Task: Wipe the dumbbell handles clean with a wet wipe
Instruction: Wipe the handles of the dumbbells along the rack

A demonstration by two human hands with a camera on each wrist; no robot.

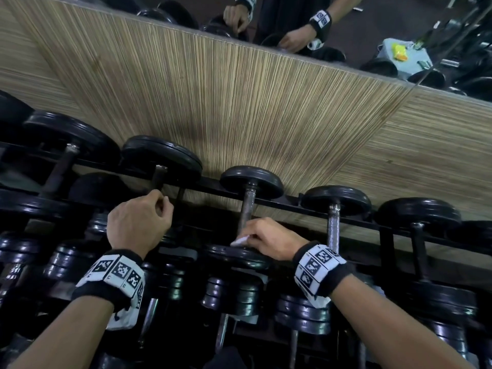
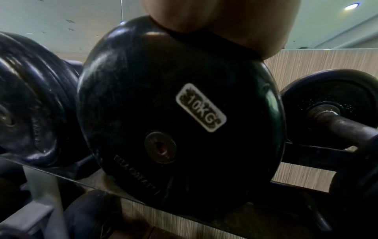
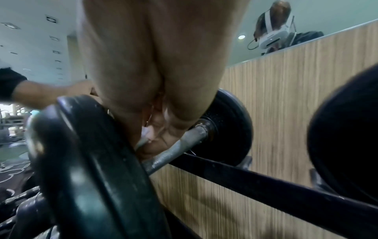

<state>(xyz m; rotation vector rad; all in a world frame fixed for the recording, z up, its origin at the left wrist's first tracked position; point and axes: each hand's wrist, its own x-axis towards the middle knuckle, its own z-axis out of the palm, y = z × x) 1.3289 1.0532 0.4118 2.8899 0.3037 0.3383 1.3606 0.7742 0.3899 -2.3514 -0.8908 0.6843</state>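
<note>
Wall: wood-grain panel (image 1: pixel 239 107) straight ahead of both hands, with a mirror (image 1: pixel 372 27) running along its top edge that shows the hands from the other side.
Rack: black dumbbell rack (image 1: pixel 292 206) just past the fingertips, rails running left to right, and more dumbbells on the tiers below the wrists.
10KG dumbbell: the one under the left hand, its black end plate (image 2: pixel 180 116) fills the left wrist view and has a worn "10KG" sticker (image 2: pixel 201 107) on it.
Dumbbell being wiped: sits between the two hands' reach, far plate (image 1: pixel 251 182) up by the wall, near plate (image 3: pixel 92 169) right under the right palm.
Handle: bare metal dumbbell handle (image 1: pixel 247 209) poking out beyond the right hand's fingers toward the far plate, looks speckled and a bit damp in the right wrist view.
Left hand: left hand (image 1: pixel 138 225) is off to the left of that dumbbell, fingers loosely curled with thumb and fingertip close together over the next dumbbell along. Honestly can't tell if it's actually gripping anything.
Right hand: right hand (image 1: pixel 266 242) is curled down onto the near end of the handle, fingers wrapped with the wipe in them.
Wipe: white wet wipe (image 1: pixel 239 241) peeks out on the left of the right hand's fingers, pressed against the handle just above the near plate.
</note>
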